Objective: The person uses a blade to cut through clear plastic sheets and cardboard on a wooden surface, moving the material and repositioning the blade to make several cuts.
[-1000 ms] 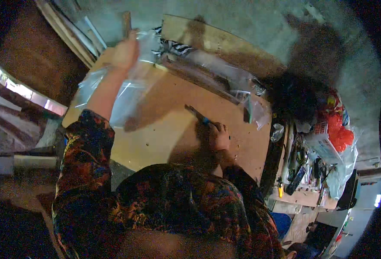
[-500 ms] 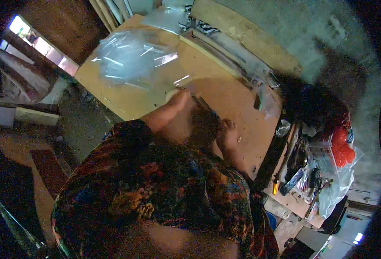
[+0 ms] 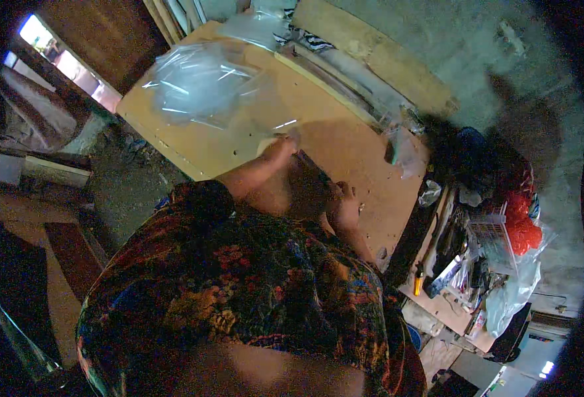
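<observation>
Near the middle of the board-topped table, my left hand (image 3: 279,152) is closed, its fingertips by the far end of a narrow dark strip (image 3: 313,168). What it grips is too blurred to make out. Closer to me and to the right, my right hand (image 3: 345,206) has its fingers curled at the strip's near end. The strip slants between both hands; its exact kind cannot be told. Just beyond my left hand, a clear plastic piece (image 3: 285,124) shows as a bright glint. Farther left lies a spread pile of clear plastic sheets or bags (image 3: 199,83).
Long boards (image 3: 378,56) lie along the table's far edge. To the right are a wire basket (image 3: 494,228), a red bundle (image 3: 523,228), crumpled plastic (image 3: 517,304), mixed tools and an orange-handled tool (image 3: 418,282). A draped cloth (image 3: 37,112) hangs at left.
The bright raised flap of clear plastic at the pile's right side no longer shows. My hands stay in nearly the same place, and the view has shifted slightly.
</observation>
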The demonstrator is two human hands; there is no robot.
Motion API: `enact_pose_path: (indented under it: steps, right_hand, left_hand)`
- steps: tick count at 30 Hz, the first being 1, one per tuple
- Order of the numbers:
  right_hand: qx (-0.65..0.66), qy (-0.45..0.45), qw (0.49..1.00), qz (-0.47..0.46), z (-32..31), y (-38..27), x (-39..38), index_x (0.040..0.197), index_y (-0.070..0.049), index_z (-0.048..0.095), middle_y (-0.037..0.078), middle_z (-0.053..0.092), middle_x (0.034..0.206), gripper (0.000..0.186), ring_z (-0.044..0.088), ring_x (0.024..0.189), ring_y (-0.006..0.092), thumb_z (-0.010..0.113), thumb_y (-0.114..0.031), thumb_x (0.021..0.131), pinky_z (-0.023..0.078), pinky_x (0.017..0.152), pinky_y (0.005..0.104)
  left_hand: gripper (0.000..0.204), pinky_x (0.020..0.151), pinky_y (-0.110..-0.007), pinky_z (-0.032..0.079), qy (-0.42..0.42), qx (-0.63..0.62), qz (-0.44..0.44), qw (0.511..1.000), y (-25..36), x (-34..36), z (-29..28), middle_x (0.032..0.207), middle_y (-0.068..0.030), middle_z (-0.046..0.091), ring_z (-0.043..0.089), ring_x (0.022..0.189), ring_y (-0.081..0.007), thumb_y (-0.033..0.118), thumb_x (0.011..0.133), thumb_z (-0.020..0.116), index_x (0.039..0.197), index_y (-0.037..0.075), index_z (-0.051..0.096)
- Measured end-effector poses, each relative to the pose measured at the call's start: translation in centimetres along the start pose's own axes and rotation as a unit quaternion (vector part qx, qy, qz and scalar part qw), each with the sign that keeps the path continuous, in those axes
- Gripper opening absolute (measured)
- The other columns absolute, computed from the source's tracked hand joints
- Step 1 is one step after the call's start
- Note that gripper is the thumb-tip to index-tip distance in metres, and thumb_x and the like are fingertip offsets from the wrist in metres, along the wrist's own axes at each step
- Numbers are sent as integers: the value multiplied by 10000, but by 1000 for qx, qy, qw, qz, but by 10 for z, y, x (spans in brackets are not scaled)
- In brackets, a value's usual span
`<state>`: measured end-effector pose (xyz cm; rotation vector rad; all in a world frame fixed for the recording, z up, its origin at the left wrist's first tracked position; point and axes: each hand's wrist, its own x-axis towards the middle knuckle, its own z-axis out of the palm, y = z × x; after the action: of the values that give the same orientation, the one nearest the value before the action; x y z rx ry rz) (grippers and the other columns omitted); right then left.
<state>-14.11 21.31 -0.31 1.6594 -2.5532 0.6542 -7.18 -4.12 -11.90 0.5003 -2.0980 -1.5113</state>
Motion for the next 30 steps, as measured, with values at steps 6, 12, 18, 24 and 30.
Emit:
enact_pose_path:
  steps: [6, 12, 18, 24, 30]
  right_hand:
    - [-64, -46, 997, 25, 6, 0, 9, 1030, -63, 529, 129, 518, 940, 352, 473, 868, 352, 508, -89, 679, 421, 727, 420]
    - [10, 9, 1000, -9, 22, 20, -2, 1041, -76, 517, 131, 507, 968, 333, 467, 864, 351, 491, -81, 709, 416, 727, 430]
    - [-37, 28, 998, -46, 29, 28, 0, 1048, -111, 524, 104, 509, 1001, 388, 467, 883, 341, 511, -46, 666, 412, 745, 421]
    - [54, -9, 998, 16, 33, 31, 5, 1063, -105, 519, 113, 501, 1016, 391, 464, 932, 301, 517, -52, 675, 392, 779, 397]
    - [-68, 5, 995, -67, 5, 26, -2, 1025, -77, 534, 127, 533, 942, 346, 493, 872, 306, 520, -68, 680, 391, 759, 418]
  left_hand:
    - [154, 636, -370, 449, -86, 211, -1, 974, 93, -27, -1, 731, -102, 569, 549, 698, -265, 166, 786, 463, 804, 49, 562]
    - [301, 805, -443, 398, -135, 306, 141, 932, 108, -40, 1, 948, -176, 551, 507, 907, -320, 294, 764, 527, 897, 26, 557]
    - [801, 962, -573, 136, 11, 473, -1, 881, 106, -35, -1, 1369, -143, 156, 130, 1254, -357, 500, 677, 583, 1285, 94, 258]
    - [1042, 965, -594, 69, -59, 488, -56, 869, 120, -26, -7, 1387, -148, 90, 37, 1266, -387, 603, 562, 621, 1320, 70, 146]
    - [1150, 948, -611, 58, -104, 505, -108, 850, 135, -26, -7, 1391, -165, 34, 18, 1259, -413, 661, 481, 627, 1310, 6, 173]
